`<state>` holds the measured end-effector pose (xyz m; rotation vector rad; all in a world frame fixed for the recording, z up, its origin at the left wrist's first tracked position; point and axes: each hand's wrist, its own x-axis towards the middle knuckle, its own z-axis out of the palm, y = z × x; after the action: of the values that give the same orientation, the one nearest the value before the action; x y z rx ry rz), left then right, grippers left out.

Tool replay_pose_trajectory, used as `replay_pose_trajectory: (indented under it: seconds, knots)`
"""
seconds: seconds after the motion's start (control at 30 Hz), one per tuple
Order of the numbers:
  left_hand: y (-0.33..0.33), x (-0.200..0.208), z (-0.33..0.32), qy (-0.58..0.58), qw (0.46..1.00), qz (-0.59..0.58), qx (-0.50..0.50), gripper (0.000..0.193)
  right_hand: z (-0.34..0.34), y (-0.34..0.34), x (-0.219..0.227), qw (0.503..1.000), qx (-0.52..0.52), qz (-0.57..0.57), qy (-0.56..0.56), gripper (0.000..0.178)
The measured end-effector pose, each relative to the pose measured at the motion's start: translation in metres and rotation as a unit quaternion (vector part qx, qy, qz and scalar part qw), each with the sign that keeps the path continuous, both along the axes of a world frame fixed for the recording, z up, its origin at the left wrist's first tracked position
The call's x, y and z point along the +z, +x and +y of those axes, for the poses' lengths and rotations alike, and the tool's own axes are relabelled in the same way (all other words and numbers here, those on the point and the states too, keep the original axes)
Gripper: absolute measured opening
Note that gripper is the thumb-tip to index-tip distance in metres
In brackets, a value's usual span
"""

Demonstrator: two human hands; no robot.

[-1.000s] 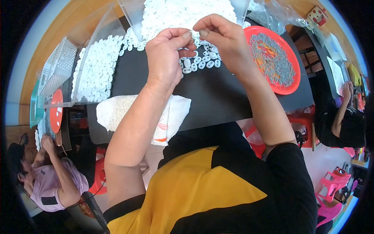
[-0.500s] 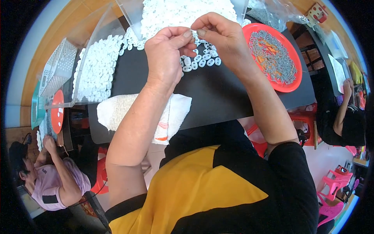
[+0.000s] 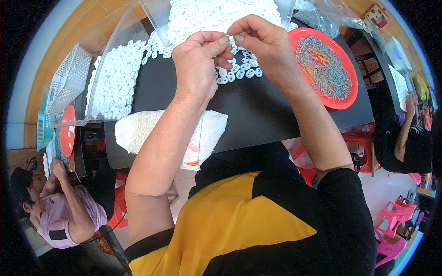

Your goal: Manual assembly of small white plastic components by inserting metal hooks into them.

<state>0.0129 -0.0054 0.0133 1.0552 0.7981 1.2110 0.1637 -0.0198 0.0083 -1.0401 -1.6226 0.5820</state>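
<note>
Over the far middle of the dark table (image 3: 258, 115), my left hand (image 3: 197, 60) and my right hand (image 3: 266, 48) meet fingertip to fingertip. Each has thumb and forefinger pinched together; whatever sits between them is too small or hidden to name. Below and behind the fingers lie several loose white oval pieces (image 3: 240, 73), each with two holes. More of these fill a clear bin (image 3: 162, 32) just beyond my hands. To the right of my right hand is a red plate (image 3: 341, 105) holding many small grey screws (image 3: 332, 73).
A folded white towel (image 3: 133, 133) lies under my left forearm. Another clear bin (image 3: 85, 122) of white pieces stands at the left, beside a white perforated basket (image 3: 69, 78). Plastic bags (image 3: 329, 16) lie at the far right. Other people sit at left (image 3: 69, 216) and right (image 3: 405, 142).
Both hands hold nearly the same pinch at the same spot. The whole view has shifted only very slightly.
</note>
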Motion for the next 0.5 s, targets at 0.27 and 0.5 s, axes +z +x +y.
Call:
replay_pose_trajectory:
  seconds: [0.27, 0.5]
  knots:
    - [0.001, -0.002, -0.001, 0.018, 1.0, 0.005, 0.003, 0.005, -0.004, -0.005, 0.0, 0.998, -0.032, -0.031, 0.044, 0.009]
    - [0.001, -0.004, -0.003, -0.002, 1.0, -0.025, 0.013, 0.004, -0.004, -0.015, -0.006, 0.999, -0.016, 0.022, 0.043, 0.01]
